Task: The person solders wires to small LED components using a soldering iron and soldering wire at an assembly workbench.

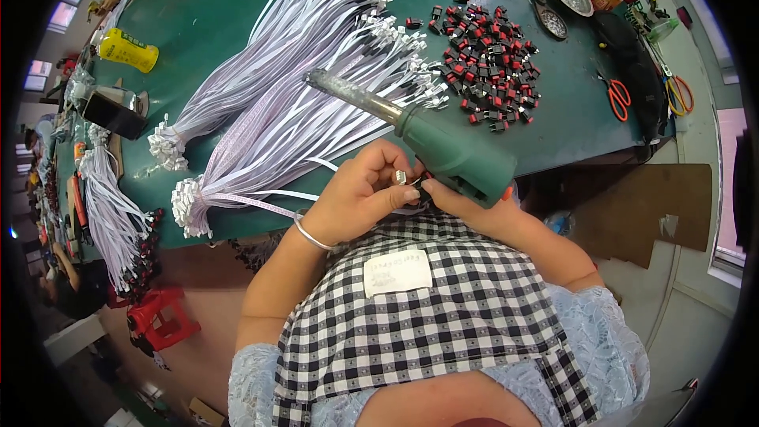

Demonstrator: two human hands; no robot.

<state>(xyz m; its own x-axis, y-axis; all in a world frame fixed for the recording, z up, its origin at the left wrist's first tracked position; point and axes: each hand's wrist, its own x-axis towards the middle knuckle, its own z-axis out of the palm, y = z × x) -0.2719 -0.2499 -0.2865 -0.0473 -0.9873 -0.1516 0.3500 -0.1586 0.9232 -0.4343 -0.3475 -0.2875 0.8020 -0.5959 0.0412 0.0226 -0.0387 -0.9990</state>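
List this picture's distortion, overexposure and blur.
Head view: corners black, green table bowed along its front edge; head view, far left: windows nearly washed out; head view, centre: left hand and right hand fairly sharp, no obvious motion blur.

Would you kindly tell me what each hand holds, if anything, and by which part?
The left hand holds a small white connector in its fingertips; the part gripped is covered. What the right hand holds cannot be told.

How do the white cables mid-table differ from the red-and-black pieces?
The white cables are long, thin strands; the red-and-black pieces are short and blocky. The cables lie roughly aligned in bundles; the pieces lie jumbled in a heap. Both lie on the green tabletop.
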